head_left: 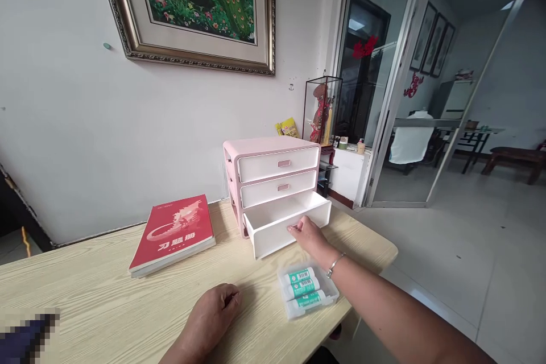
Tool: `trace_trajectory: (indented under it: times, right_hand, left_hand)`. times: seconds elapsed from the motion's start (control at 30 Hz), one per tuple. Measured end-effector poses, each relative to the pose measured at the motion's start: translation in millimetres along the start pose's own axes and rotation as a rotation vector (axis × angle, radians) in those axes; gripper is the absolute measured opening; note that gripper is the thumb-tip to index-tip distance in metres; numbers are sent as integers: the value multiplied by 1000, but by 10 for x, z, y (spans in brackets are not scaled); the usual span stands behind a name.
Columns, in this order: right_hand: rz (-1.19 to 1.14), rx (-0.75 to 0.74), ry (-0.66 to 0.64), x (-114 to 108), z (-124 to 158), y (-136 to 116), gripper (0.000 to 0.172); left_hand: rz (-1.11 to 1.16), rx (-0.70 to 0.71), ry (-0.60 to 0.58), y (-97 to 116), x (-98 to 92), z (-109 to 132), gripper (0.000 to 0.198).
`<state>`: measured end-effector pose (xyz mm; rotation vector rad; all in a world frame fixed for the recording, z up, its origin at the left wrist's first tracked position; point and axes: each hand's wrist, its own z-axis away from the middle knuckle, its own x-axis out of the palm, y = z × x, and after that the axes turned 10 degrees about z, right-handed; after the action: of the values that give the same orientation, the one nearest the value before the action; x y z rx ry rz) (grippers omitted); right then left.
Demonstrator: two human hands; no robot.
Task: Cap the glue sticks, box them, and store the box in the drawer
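Observation:
A pink desktop drawer unit (273, 142) with three white drawers stands on the table against the wall. Its bottom drawer (273, 239) is pulled out, while the upper two are closed. My right hand (309, 236) grips the front of that drawer at its middle, thumb and fingers pinched where the handle is hidden. Loosely curled, my left hand (217, 310) rests on the tabletop with nothing visible in it. Between my hands, nearer to me, lies a clear plastic box (291, 310) holding three white glue sticks (302, 285) with green labels.
A thick red book (177, 233) lies left of the drawer unit on the wooden table (106, 307). The table's right edge drops to a tiled floor. Behind stand a glass display case (322, 111) and a yellow packet (288, 127). A framed peacock picture (196, 48) hangs above.

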<state>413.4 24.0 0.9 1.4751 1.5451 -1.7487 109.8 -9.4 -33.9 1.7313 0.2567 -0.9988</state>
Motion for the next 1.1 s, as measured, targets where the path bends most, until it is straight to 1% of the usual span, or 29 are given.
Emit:
trace_trajectory:
  times: [0.17,0.33,0.53,0.7,0.77,0.83,0.9,0.97,1.0,1.07,1.1]
  right_hand:
    - [14,15,17,129,-303,-247,26]
    - [18,25,-2,216,-496,-380,27]
    - [40,14,-18,207,-617,-417,29]
    - [35,-15,-38,146,-624,-436,28]
    - [22,-50,-50,99,-566,-417,25]
    - [5,-99,-65,32,-439,-352,21]
    - [-14,-152,-88,-64,-229,-223,17]
    - [-40,-212,-115,-193,59,-25,17]
    - [-55,-239,-128,-267,220,93,18]
    - [-117,-355,-169,-415,545,346,32]
    - [-119,-371,-206,-476,695,466,38]
  left_hand:
    - [-8,6,-2,4,-6,-6,33]
    - [6,17,-28,-5,-28,-19,31]
    - [-11,34,-25,-16,-29,-24,33]
    - [2,15,-26,-2,-35,-7,33]
    - [27,20,-34,-14,-42,-2,33]
    - [58,38,-36,-37,-47,0,32]
    - [99,64,-15,-55,-45,1,30]
    - [140,107,17,-41,-30,9,29]
    - [158,134,29,-16,-17,17,29]
    - [179,196,38,80,23,44,30]
    - [181,234,34,147,53,59,31]
